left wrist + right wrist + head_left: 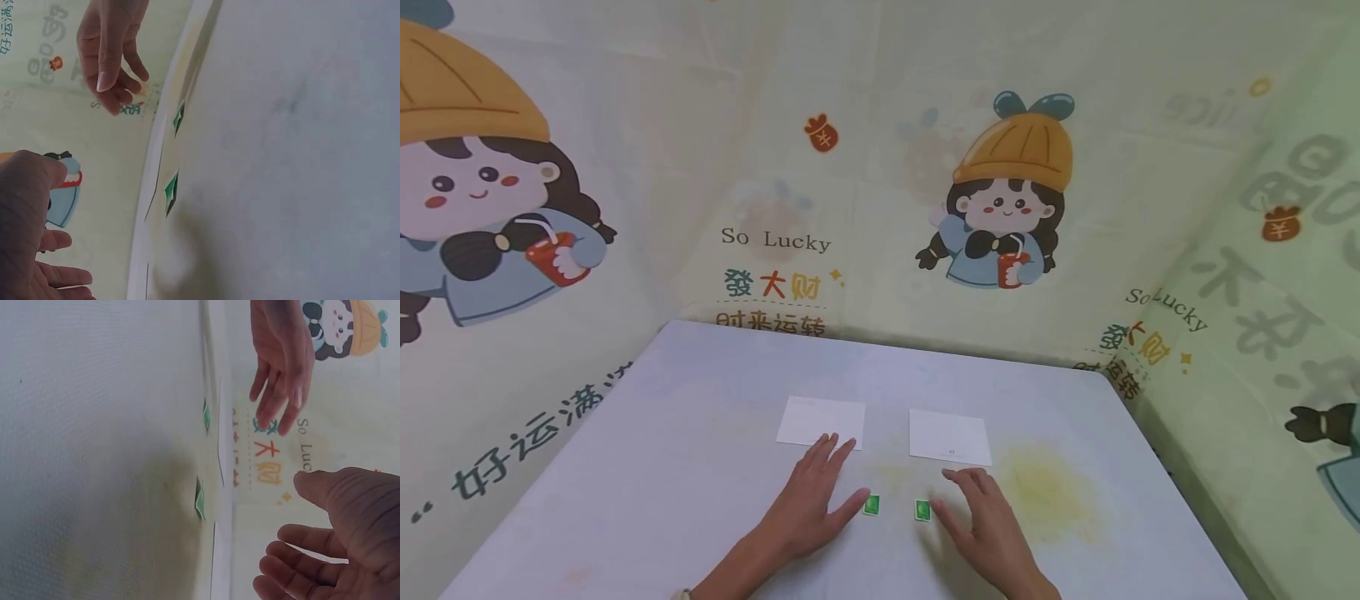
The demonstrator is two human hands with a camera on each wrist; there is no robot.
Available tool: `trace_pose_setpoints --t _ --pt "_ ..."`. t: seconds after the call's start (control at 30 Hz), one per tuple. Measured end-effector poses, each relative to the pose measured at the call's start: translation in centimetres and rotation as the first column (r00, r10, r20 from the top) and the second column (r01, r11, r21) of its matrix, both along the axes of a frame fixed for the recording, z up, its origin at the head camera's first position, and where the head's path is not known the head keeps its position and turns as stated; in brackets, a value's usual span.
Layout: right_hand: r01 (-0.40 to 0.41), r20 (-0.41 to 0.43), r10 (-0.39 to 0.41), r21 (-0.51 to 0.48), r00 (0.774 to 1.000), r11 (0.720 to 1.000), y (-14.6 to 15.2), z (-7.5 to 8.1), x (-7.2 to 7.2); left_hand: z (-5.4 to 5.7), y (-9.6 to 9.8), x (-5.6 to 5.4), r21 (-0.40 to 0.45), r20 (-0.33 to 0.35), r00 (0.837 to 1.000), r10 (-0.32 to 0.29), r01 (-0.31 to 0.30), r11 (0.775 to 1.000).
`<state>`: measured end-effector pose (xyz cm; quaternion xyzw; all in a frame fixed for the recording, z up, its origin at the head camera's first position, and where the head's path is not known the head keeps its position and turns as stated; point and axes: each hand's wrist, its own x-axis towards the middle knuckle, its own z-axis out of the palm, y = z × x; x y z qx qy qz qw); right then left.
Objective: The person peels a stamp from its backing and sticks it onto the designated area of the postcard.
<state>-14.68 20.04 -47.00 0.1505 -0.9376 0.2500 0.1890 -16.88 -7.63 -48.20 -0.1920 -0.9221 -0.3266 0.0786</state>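
Two small green stamp-like pieces with pale borders lie side by side on the table: a left piece [871, 505] and a right piece [922, 510]. My left hand [811, 504] is held over the table with fingers extended, its thumb tip beside the left piece in the head view. Opposite it, my right hand [988, 525] has loosely bent fingers and its thumb near the right piece. Nothing is in either hand. The wrist views show both hands raised above the surface, and the near green piece [171, 192] looks slightly curled at its edges.
Beyond the hands lie two white paper rectangles, a left card [820, 417] and a right card [950, 433] with a small mark near its lower edge. The white tabletop [700, 433] has a yellowish stain on the right. Printed cloth [880, 192] hangs around its back and sides.
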Motion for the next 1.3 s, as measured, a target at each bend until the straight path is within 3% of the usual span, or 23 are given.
trace_pose_setpoints --t 0.17,0.43,0.6,0.83,1.03,1.3 --pt "-0.015 0.100 0.026 -0.109 0.995 0.994 -0.1 0.2 -0.4 -0.1 1.7 -2.0 0.045 -0.004 0.998 -0.066 0.066 0.997" --pt "-0.033 0.286 0.076 -0.152 0.955 0.988 0.3 -0.2 -1.8 0.0 4.5 -4.7 -0.095 0.075 0.990 -0.120 0.127 0.987" --pt "-0.079 0.329 0.134 -0.176 0.935 0.981 0.8 -0.5 -2.7 -0.1 5.5 -5.6 -0.133 0.077 0.989 -0.123 0.132 0.982" --pt "-0.139 0.375 0.225 -0.244 0.899 0.960 0.9 -1.0 -3.3 -0.8 6.4 -7.0 -0.086 0.103 0.986 -0.135 0.144 0.986" --pt "-0.134 0.380 0.226 -0.254 0.897 0.958 0.5 -1.2 -3.7 -0.6 7.5 -8.4 -0.073 0.063 0.992 -0.114 0.118 0.990" --pt "-0.139 0.389 0.233 -0.255 0.891 0.957 0.1 -1.1 -3.8 -0.6 8.8 -9.5 -0.114 0.078 0.990 -0.116 0.124 0.986"
